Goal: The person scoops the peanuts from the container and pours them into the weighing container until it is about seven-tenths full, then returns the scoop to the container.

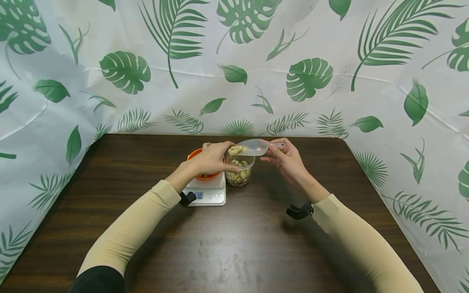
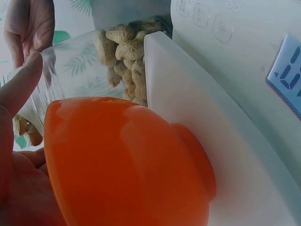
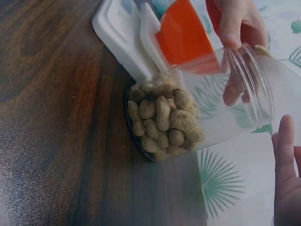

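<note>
A clear plastic jar (image 1: 239, 173) partly filled with unshelled peanuts (image 3: 162, 120) stands upright on the table. My left hand (image 1: 212, 158) grips its rim, thumb on the near side and fingers on the far side. In my right hand (image 1: 287, 160) is the handle of a translucent scoop (image 1: 256, 147). The scoop lies level just above the jar mouth, with several peanuts (image 1: 237, 150) near its tip. Left of the jar, an orange bowl (image 2: 127, 155) sits on a white kitchen scale (image 1: 212, 197), partly hidden beneath my left hand in the head view.
The scale's lit display (image 1: 198, 195) faces me, partly covered by the black wrist strap (image 1: 187, 198). A dark wooden table (image 1: 234, 244) carries everything. Behind and beside it hangs a white leaf-print sheet (image 1: 264, 93).
</note>
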`<state>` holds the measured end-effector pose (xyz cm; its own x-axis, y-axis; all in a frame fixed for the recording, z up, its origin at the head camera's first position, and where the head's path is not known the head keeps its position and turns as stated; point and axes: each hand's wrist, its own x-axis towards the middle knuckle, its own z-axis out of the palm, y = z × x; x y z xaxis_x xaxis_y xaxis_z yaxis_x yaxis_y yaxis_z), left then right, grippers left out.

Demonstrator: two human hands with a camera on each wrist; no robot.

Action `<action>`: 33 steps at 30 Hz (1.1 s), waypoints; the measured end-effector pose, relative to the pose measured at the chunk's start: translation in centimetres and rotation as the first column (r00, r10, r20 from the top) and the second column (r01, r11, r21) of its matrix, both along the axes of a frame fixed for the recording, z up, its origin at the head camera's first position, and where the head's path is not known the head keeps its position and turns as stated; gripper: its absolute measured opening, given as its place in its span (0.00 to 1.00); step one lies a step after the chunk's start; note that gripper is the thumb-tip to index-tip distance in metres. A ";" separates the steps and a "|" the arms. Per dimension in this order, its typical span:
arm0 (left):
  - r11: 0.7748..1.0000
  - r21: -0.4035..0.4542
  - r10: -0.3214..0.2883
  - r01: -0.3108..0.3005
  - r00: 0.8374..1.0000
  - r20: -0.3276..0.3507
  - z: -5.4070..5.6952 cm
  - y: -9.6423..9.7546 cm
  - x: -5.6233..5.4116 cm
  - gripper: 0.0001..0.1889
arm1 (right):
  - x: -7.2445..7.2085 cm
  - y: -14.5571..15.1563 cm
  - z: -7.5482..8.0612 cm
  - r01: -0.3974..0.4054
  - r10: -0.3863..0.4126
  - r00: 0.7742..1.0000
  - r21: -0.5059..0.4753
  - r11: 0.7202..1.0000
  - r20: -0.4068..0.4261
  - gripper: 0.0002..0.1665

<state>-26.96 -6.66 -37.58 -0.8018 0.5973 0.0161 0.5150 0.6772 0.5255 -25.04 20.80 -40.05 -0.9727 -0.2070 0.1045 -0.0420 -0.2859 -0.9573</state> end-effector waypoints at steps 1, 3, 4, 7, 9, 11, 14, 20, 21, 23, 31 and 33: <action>1.000 -0.004 0.002 -0.002 1.000 -0.001 0.0 0.0 0.0 0.45 | 0.0 0.0 0.0 0.000 0.000 1.000 -0.008 1.000 0.004 0.08; 1.000 -0.005 0.004 -0.004 1.000 0.001 0.0 -0.2 0.1 0.46 | 0.0 0.0 0.0 0.000 0.000 1.000 -0.015 1.000 0.008 0.08; 1.000 -0.005 0.006 -0.006 1.000 0.001 0.1 -0.2 0.1 0.47 | 0.0 0.0 0.1 -0.001 0.001 1.000 -0.021 1.000 0.010 0.08; 1.000 -0.005 0.018 -0.019 1.000 -0.008 0.1 -0.7 0.1 0.49 | 0.1 -0.1 0.3 -0.003 0.003 1.000 -0.021 1.000 0.008 0.08; 1.000 0.007 0.030 -0.030 0.999 -0.012 0.2 -1.1 0.1 0.50 | 0.1 -0.2 0.5 -0.012 0.012 1.000 -0.022 1.000 -0.003 0.09; 0.999 0.016 0.042 -0.042 0.999 -0.016 0.1 -1.6 0.2 0.49 | 0.0 -0.5 0.8 -0.026 0.026 0.999 -0.014 1.000 -0.023 0.10; 0.998 0.025 0.063 -0.063 0.998 -0.011 0.0 -2.6 0.5 0.48 | -0.1 -1.0 1.2 -0.048 0.048 0.998 -0.006 0.999 -0.047 0.10; 0.996 0.003 0.084 -0.084 0.997 -0.001 -0.3 -5.0 1.3 0.48 | -0.2 -2.2 2.0 -0.052 0.054 0.997 0.032 0.998 -0.050 0.07; 0.996 0.002 0.088 -0.088 0.996 0.002 -0.3 -5.4 1.4 0.48 | -0.3 -2.4 2.1 -0.053 0.056 0.997 0.045 0.998 -0.051 0.08; 0.995 0.008 0.095 -0.095 0.995 0.014 -0.3 -6.1 1.7 0.48 | -0.3 -2.9 2.3 -0.056 0.060 0.997 0.073 0.996 -0.055 0.08; 0.993 0.032 0.113 -0.115 0.992 0.050 -0.7 -7.8 2.3 0.52 | -0.5 -4.4 2.5 -0.095 0.104 0.991 0.107 0.990 -0.082 0.07; 0.993 0.033 0.112 -0.114 0.992 0.052 -1.0 -8.0 2.4 0.53 | -0.5 -4.7 2.5 -0.096 0.108 0.990 0.127 0.987 -0.092 0.07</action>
